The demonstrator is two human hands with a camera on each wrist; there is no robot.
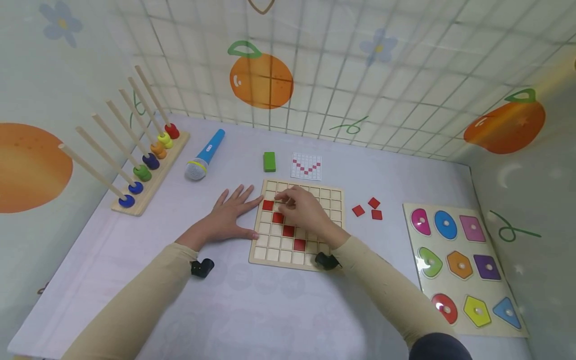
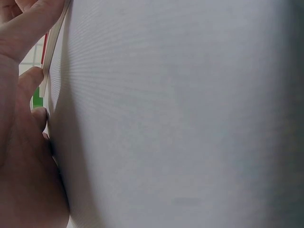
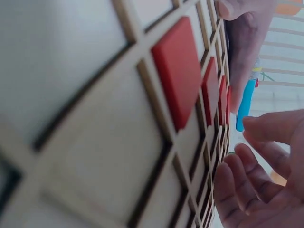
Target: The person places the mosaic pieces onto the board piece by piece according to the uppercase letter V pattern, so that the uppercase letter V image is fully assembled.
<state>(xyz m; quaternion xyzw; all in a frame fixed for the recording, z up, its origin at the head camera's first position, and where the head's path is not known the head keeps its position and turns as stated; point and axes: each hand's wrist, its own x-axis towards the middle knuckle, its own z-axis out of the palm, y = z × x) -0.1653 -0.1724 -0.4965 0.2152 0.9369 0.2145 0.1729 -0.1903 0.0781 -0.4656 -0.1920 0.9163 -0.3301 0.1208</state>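
Observation:
A wooden grid board [image 1: 274, 255] lies flat on the table. Several red square tiles [image 1: 299, 245] sit in its cells in a diagonal running down to the right; the right wrist view shows a red tile [image 3: 178, 73] up close. My left hand [image 1: 229, 216] lies with fingers spread, thumb and index fingertip at the board's left edge. Over the board's upper part is my right hand [image 1: 303, 207], fingers loosely bent. In the right wrist view its thumb and fingers stand apart with nothing between them. Three loose red tiles [image 1: 358, 210] lie right of the board.
Behind the board are a card with a red V pattern [image 1: 306, 166] and a green block [image 1: 269, 162]. A blue toy microphone [image 1: 210, 148] and a peg stand with coloured rings [image 1: 177, 150] are at the left. A shape puzzle board [image 1: 438, 237] lies at the right.

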